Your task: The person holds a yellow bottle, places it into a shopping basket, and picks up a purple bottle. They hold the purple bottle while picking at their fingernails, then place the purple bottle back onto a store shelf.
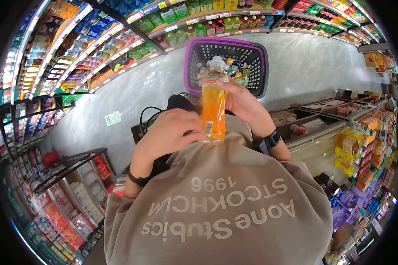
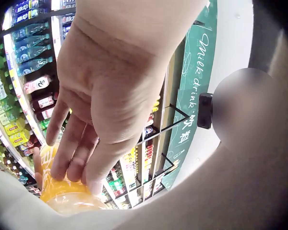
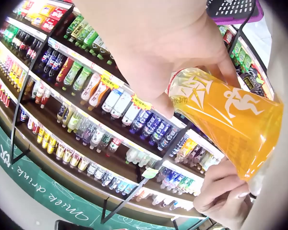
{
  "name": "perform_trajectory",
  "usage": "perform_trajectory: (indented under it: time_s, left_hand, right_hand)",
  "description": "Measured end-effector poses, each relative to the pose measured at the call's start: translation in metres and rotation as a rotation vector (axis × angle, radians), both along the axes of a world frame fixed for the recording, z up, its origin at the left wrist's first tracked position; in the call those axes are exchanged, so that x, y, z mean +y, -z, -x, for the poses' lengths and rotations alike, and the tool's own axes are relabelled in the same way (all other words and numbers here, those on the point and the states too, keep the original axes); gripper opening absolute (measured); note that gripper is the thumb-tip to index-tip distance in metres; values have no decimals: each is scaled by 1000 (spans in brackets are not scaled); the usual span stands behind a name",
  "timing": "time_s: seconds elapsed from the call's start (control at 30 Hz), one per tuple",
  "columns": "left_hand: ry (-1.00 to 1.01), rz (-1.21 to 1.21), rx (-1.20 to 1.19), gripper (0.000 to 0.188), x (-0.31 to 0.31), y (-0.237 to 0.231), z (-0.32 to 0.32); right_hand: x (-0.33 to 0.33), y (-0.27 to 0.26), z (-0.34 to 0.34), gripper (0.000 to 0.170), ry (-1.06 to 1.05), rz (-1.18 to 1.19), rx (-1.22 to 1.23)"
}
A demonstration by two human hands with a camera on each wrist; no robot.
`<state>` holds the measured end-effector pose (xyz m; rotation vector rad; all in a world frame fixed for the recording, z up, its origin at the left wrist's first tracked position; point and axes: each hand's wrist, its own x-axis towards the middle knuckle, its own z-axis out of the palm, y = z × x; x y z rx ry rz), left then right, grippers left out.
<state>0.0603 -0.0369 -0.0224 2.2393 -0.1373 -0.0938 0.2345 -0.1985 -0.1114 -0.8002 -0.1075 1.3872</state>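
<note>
Gripping the orange bottle (image 1: 213,110) near its neck with the right hand (image 1: 245,104). With the left hand (image 1: 172,130), fingers bent beside the base; cannot tell whether gripping. Located between both hands, before the printed shirt (image 1: 216,214).

Shelves (image 1: 212,17) packed with rows of colourful bottled drinks curve around a store aisle, their pale edges dotted with price tags above a grey, softly shining floor (image 1: 305,62) marked with a green-and-white arrow sign (image 1: 112,118). A low display bin (image 1: 323,143) with a wood-toned side stands to the right, a black-railed rack (image 1: 70,170) of packaged goods to the left. Along the drinks section, a green panel (image 2: 197,57) carries the white lettering "Milk drink."
</note>
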Motion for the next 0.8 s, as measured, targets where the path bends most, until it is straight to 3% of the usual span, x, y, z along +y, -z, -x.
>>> perform_trajectory:
  time_s: [0.33,0.43,0.5,0.57,0.67,0.73,0.8]
  left_hand:
    - [6,-36,-35,10,0,-1,-1]
    - [-7,116,-50,11,-1,-25,3]
    - [-2,303,-87,16,-1,-71,12]
    - [150,466,-279,21,5,-100,20]
    - [312,842,-438,10,-7,-133,24]
    - [426,893,-351,13,-11,-160,15]
    - [412,935,-343,18,-22,-171,6]
  right_hand:
    - [1,-8,-1,49,19,-18,36]
    - [-3,-7,-1,50,8,-6,49]
    - [-8,-4,-2,54,30,-47,64]
    - [-12,-4,0,61,49,-153,82]
    - [-19,-10,-1,76,27,-299,32]
    - [-17,-12,-2,84,0,-340,0]
    - [-16,-15,-2,92,-15,-349,-51]
